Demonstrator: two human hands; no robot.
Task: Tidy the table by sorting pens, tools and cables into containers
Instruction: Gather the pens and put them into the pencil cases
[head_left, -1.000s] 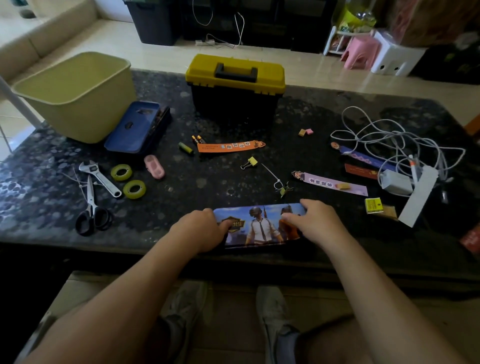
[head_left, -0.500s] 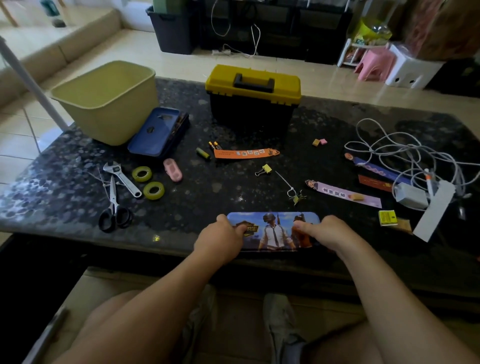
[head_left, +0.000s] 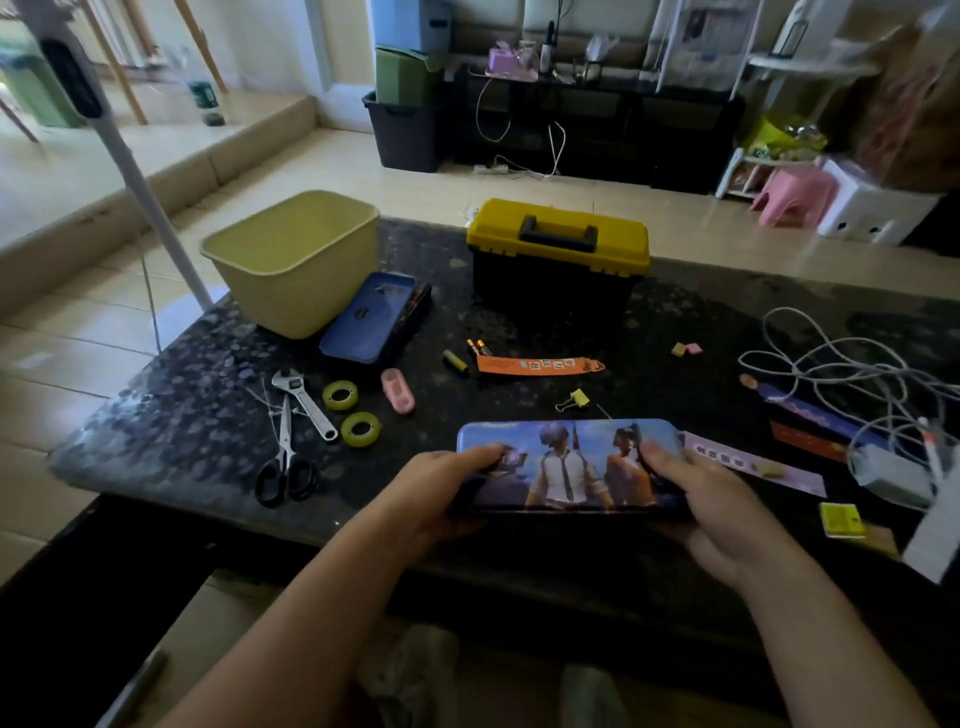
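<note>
**Dark speckled worktop, pencil tin in both hands**

Dark speckled stone makes up the worktop (head_left: 182, 431), and the pencil tin (head_left: 571, 467) sits at its near edge, right in front of me. My left hand (head_left: 441, 488) is clamped on the tin's left end and my right hand (head_left: 711, 504) on its right end, thumbs on the printed lid and fingers curled underneath. The lid looks closed. I cannot tell whether the tin rests on the stone or is lifted just clear of it.

Left of the tin lie the scissors (head_left: 284, 467) and the wrench (head_left: 306, 405), close together, with two tape rolls (head_left: 359, 428) between them and the tin. Just right of the tin a purple tag (head_left: 753, 462) pokes out. Further right are a charger (head_left: 893, 473) and the tangled cables (head_left: 852, 374).

Just beyond the tin is a binder clip (head_left: 574, 400), then an orange tag (head_left: 535, 364) with batteries (head_left: 454, 360) beside it. Further off, beyond and left of the tin, a blue case (head_left: 376, 325) leans against the bin (head_left: 296, 260). Straight beyond it the toolbox (head_left: 558, 249) stands shut.

I judge the sorting has barely begun, since tools and cables are all loose and no container looks filled. The step in hand seems to be getting this tin open for pens. Next I would hold the base with my fingers and lever the lid up evenly with both thumbs, so it neither springs open nor slips off the edge.
</note>
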